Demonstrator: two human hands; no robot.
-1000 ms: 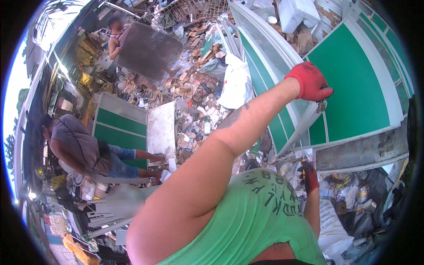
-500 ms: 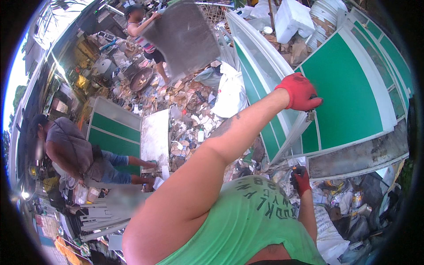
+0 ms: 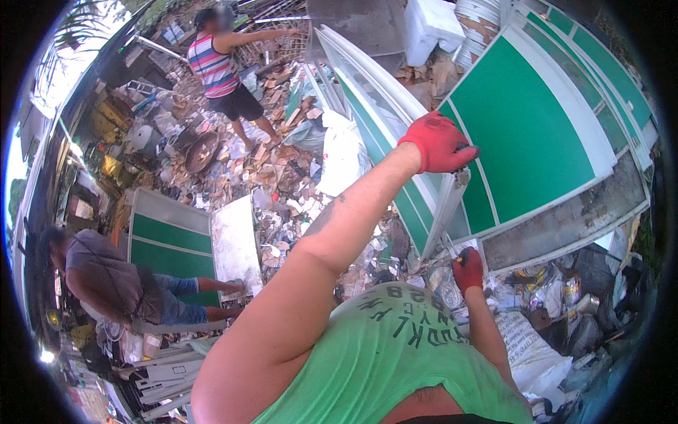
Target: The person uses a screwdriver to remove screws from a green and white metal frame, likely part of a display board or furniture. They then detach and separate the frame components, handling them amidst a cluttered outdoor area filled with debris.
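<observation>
My left hand (image 3: 441, 145), in a red work glove, is closed over the top end of a white-framed green panel (image 3: 388, 152) that stands upright and tilted in front of me. Lower down, near my belly, my right hand (image 3: 468, 272) in a red and dark glove grips a screwdriver (image 3: 450, 245). Its thin metal shaft points up toward the lower corner of the frame; whether the tip touches the frame I cannot tell. Beside the frame, to the right, leans a wider green panel (image 3: 526, 134) with white edging.
Mixed scrap and litter (image 3: 282, 205) cover the ground. A white sack (image 3: 341, 154) lies left of the frame, a white foam box (image 3: 432, 32) beyond it. One person (image 3: 222, 67) stands at the back, another (image 3: 106, 275) bends at left near a green panel (image 3: 173, 237).
The view has shifted, so both hands appear further left, still in their grips. The person at the back has turned and lowered the large grey sheet, one arm now stretched toward it.
</observation>
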